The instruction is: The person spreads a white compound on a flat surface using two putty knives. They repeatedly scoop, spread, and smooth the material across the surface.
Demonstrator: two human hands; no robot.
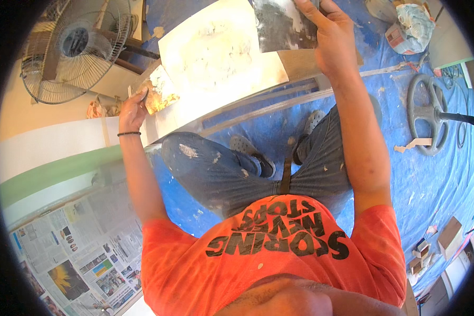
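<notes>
My left hand [133, 112] is closed on the edge of a small painted panel [158, 91] with white, brown and gold patches. At the top, my right hand [337, 39] grips a dark grey and white mottled sheet [280, 29], which runs past the picture's rim. Between the hands lies a large pale board [217, 51] with faint dark marks, brightly lit. The small panel overlaps this board's left side. The mottled sheet is over its right corner, and I cannot tell whether they touch.
A wire-caged fan [75, 41] stands at the upper left. Newspaper [87, 245] covers a surface at lower left. A blue tarp [399, 177] spreads over the floor. At the right are a round spoked base [414, 114] with a pole and a crumpled plastic bag [414, 25].
</notes>
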